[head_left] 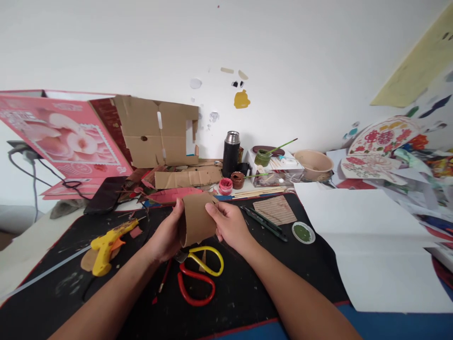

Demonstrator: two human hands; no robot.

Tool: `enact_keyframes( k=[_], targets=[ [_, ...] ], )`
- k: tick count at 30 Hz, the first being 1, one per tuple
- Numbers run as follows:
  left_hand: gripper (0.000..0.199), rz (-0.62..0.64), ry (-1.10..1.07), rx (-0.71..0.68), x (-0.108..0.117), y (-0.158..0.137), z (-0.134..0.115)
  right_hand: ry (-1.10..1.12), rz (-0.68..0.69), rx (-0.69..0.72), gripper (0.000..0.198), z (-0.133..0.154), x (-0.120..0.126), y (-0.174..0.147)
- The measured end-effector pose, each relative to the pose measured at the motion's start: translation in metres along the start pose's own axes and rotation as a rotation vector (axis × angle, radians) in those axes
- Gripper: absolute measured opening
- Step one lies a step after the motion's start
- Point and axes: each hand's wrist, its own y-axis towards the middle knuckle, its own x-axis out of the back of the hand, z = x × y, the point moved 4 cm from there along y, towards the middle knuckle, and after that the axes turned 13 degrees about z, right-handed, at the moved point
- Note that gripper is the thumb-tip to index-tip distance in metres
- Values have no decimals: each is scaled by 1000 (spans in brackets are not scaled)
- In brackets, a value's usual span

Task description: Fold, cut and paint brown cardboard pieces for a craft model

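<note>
A piece of brown cardboard (198,218), bent into a curve, is held up between my two hands above the black mat. My left hand (169,234) grips its left edge, thumb at the top and the other fingers partly hidden behind it. On the right side, my right hand (229,224) pinches the cardboard with the thumb in front. Just below lie scissors (201,278) with one yellow and one red handle; their blades are mostly hidden under my left hand. A yellow glue gun (108,248) rests on the mat to the left.
Right of my hands lie a black pen (265,222), corrugated cardboard (275,210) and a lid with green paint (303,233). Behind stand a black thermos (231,156), paint jars (225,186) and a cut cardboard box (155,132). White paper (382,245) covers the right side.
</note>
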Motion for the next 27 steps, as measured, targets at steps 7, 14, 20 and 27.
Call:
enact_keyframes(
  k=[7, 14, 20, 27],
  targets=[
    [76, -17, 1, 1, 0, 0, 1, -13, 34, -25, 60, 0, 1, 0],
    [73, -81, 5, -5, 4, 0, 0, -7, 22, -15, 60, -6, 1, 3],
    [75, -77, 16, 8, 6, 1, 2, -12, 27, -20, 60, -12, 1, 5],
    [74, -82, 9, 30, 4, 0, 2, -17, 42, -32, 59, -15, 2, 5]
  ],
)
